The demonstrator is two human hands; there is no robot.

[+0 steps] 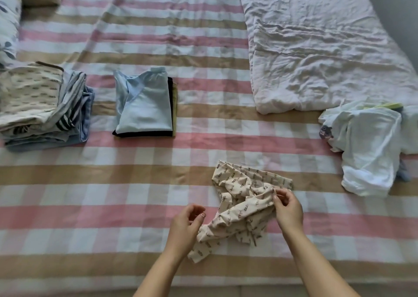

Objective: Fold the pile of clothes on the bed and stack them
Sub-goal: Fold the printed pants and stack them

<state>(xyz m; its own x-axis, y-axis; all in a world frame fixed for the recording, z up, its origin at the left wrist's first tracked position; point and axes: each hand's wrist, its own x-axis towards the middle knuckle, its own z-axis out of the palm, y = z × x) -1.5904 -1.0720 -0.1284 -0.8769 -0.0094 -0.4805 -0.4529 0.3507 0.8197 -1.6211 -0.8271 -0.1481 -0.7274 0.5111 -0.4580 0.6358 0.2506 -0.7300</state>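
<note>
cream printed garment (pixel 244 208) lies crumpled on the striped bed (pixel 113 194), between both hands
right hand (pixel 288 208) pinches its upper fold; left hand (pixel 186 224) curls at its lower corner, grip unclear. folded stacks (pixel 144 106) sit behind, to the left.

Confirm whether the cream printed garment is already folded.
No, the cream printed garment lies crumpled on the bed, pinched by the right hand.
</note>
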